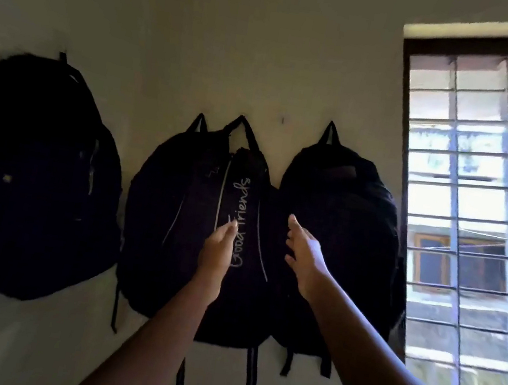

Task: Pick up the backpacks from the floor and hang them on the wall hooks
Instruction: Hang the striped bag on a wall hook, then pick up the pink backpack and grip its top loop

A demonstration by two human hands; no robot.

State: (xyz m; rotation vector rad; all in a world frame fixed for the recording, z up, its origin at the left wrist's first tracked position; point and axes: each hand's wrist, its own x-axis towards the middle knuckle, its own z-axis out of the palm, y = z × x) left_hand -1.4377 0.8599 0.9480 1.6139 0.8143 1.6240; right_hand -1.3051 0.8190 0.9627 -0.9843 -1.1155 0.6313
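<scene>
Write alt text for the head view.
The left hand and right hand reach open toward a black fabric backpack lettered "Good friends", hanging on a pale wall between other dark backpacks. A barred window glows at right.

We see our own arms: a slim, bare left forearm (158, 332) and right forearm (367, 352), uncovered as far up as shows, ending in the bare left hand (217, 249) and right hand (303, 258).

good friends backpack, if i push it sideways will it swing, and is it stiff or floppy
Probably soft and floppy: the Good friends backpack hangs slack from its top loop. Pushed sideways it would likely barely swing, crowded by the right-hand backpack.
</scene>
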